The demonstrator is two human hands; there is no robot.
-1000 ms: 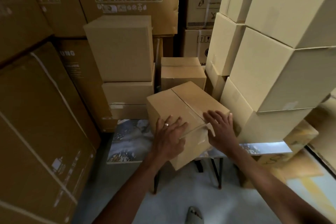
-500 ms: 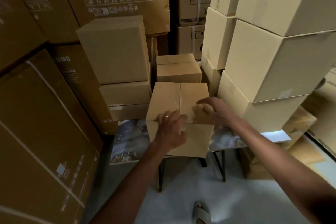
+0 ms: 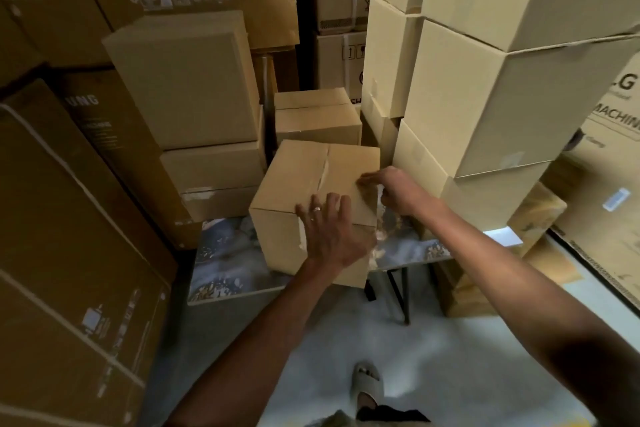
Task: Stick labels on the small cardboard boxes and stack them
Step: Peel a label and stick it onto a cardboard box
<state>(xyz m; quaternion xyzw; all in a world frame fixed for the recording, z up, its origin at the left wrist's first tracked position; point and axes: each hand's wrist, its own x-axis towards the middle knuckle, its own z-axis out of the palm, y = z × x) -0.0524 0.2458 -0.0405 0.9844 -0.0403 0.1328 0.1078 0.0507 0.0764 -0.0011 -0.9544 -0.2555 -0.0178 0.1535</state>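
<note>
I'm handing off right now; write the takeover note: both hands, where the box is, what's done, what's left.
Left hand: flat, fingers spread, pressing the near top edge of the small cardboard box. No grip.
Right hand: fingers curled at the box's right top edge; whether they pinch a label cannot be told.
Box: on the small folding table, overhanging its front edge, top flaps closed with tape along the seam.
Done: box is on the table and steadied.
Left: no label is visible on it; stick one, then put it on the stack of boxes to the right.
</note>
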